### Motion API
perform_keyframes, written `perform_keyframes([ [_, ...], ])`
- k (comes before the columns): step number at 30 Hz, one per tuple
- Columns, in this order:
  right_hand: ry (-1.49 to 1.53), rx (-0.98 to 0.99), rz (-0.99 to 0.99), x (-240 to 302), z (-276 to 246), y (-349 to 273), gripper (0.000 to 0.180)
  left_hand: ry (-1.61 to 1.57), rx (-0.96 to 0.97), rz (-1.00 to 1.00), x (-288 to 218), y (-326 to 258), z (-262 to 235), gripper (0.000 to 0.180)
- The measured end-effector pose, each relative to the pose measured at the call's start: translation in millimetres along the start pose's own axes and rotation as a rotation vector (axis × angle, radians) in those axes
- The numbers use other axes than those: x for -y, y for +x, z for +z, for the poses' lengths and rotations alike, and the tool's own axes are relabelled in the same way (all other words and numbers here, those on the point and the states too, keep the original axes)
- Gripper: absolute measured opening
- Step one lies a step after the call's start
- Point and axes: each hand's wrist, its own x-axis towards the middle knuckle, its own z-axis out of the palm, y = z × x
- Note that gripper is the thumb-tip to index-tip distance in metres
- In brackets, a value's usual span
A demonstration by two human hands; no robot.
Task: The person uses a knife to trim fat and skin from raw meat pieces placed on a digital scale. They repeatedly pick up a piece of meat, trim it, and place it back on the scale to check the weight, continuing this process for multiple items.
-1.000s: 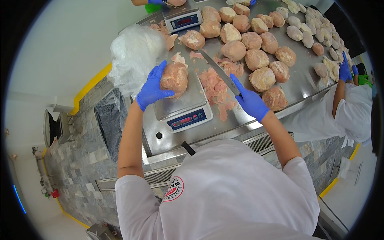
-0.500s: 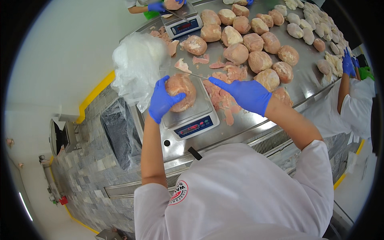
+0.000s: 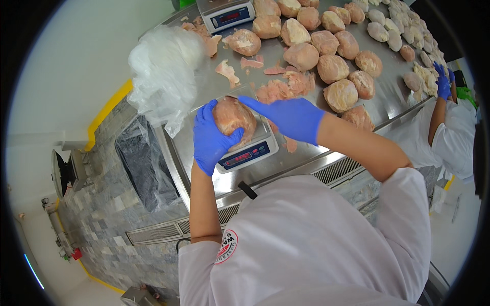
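My gloved left hand (image 3: 210,138) is wrapped round the left side of a rounded lump of raw meat (image 3: 237,121), thumb at its lower edge. The lump is over the plate of a digital scale (image 3: 271,147); whether it touches the plate cannot be made out. My gloved right hand (image 3: 293,120) is closed on a knife (image 3: 233,96), index finger stretched along it. Only a little of the blade shows at the lump's top edge; the handle is hidden in my hand. Thin meat trimmings (image 3: 288,86) lie just beyond my right hand.
Several similar lumps (image 3: 332,69) cover the steel table (image 3: 278,166) at the back right, with paler pieces (image 3: 395,28) beyond. A clear plastic bag (image 3: 166,66) stands at left. Behind is a second scale (image 3: 229,19). At far right, a co-worker's gloved hand (image 3: 442,84) touches pale meat.
The lump has been drawn nearer to me and tilted in my left hand. My right hand has moved left, bringing the knife to its top. The co-worker's hands at the second scale have left view.
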Motion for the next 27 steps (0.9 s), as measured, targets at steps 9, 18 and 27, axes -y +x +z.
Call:
perform_keyframes([
  [9, 0.089, 0.118, 0.211, 3, 4, -6, 0.088, -0.029, 0.036, -0.066, -3, -3, 2, 0.093],
  [18, 0.348, 0.043, 0.258, 3, 14, 23, 0.078, -0.009, 0.014, -0.025, -4, 1, 6, 0.093],
  [27, 0.239, 0.039, 0.284, -7, 33, 35, 0.07, -0.022, 0.034, 0.002, -8, 0, 7, 0.093],
])
